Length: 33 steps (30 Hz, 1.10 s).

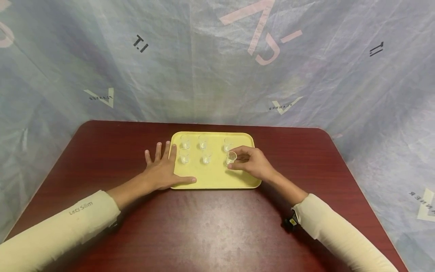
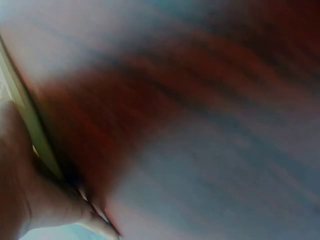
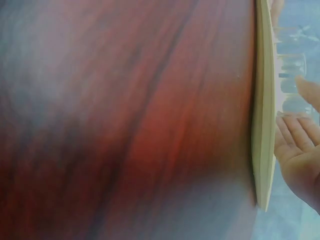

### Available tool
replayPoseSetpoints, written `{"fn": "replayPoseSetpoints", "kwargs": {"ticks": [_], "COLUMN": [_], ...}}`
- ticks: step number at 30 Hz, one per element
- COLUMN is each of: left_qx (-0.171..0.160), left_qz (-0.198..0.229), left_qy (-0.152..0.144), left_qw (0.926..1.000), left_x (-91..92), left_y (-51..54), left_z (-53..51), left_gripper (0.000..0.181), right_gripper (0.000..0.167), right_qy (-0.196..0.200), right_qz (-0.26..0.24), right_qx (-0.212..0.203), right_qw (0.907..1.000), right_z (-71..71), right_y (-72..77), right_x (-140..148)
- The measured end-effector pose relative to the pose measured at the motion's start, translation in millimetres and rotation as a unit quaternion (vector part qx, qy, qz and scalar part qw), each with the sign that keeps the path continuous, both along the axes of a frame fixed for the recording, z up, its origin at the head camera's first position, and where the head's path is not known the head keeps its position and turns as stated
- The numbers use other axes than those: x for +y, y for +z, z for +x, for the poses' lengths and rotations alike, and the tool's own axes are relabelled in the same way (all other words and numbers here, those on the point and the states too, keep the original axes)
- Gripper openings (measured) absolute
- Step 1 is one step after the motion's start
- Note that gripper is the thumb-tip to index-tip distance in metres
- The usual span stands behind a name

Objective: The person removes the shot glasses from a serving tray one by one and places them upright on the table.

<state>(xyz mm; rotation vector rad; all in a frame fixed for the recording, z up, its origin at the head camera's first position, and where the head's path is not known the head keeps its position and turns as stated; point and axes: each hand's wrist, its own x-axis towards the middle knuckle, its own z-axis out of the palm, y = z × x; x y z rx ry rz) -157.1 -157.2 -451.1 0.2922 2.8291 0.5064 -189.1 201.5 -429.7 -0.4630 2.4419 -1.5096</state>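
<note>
Small clear shot glasses stand in two rows on a yellow tray point(image 1: 210, 179). Between thumb and fingers, my right hand point(image 1: 255, 162) pinches the front-right shot glass point(image 1: 231, 158); whether its base touches the tray cannot be told. Just behind it is the back-right glass point(image 1: 227, 144). My left hand point(image 1: 161, 172) lies spread with straight fingers at the tray's left edge, its thumb reaching over the front left corner. Nearest to it is the front-left glass point(image 1: 184, 158). In the right wrist view, my right hand point(image 3: 302, 160) shows at the right edge, past the tray's side.
The other glasses are the front-middle one point(image 1: 206, 157), the back-left one point(image 1: 185, 141) and the back-middle one point(image 1: 202, 142). A dark red wooden table point(image 1: 210, 226) bears the tray. Behind it hangs a grey printed sheet point(image 1: 190, 75).
</note>
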Motion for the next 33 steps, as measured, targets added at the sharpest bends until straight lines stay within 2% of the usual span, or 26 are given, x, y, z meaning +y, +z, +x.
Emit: {"fn": "replayPoseSetpoints", "kwargs": {"ticks": [11, 21, 33], "left_qx": [-0.005, -0.017, -0.013], "left_qz": [-0.002, -0.012, -0.018], "left_qy": [-0.001, -0.002, -0.002], "left_qw": [1.0, 0.9998, 0.9998], "left_x": [1.9, -0.6, -0.2], "left_y": [-1.4, 2.9, 1.1], "left_z": [-0.5, -2.3, -3.1], "left_gripper": [0.163, 0.163, 0.164], "right_gripper": [0.036, 0.036, 0.04], "right_qy": [-0.02, -0.033, -0.064], "right_qz": [-0.009, -0.01, 0.014], "right_qx": [0.001, 0.01, 0.004], "right_qw": [0.9998, 0.9993, 0.9978], "right_z": [2.1, -0.6, -7.2], "right_y": [-2.0, 2.7, 6.0], "right_x": [2, 8, 21]}}
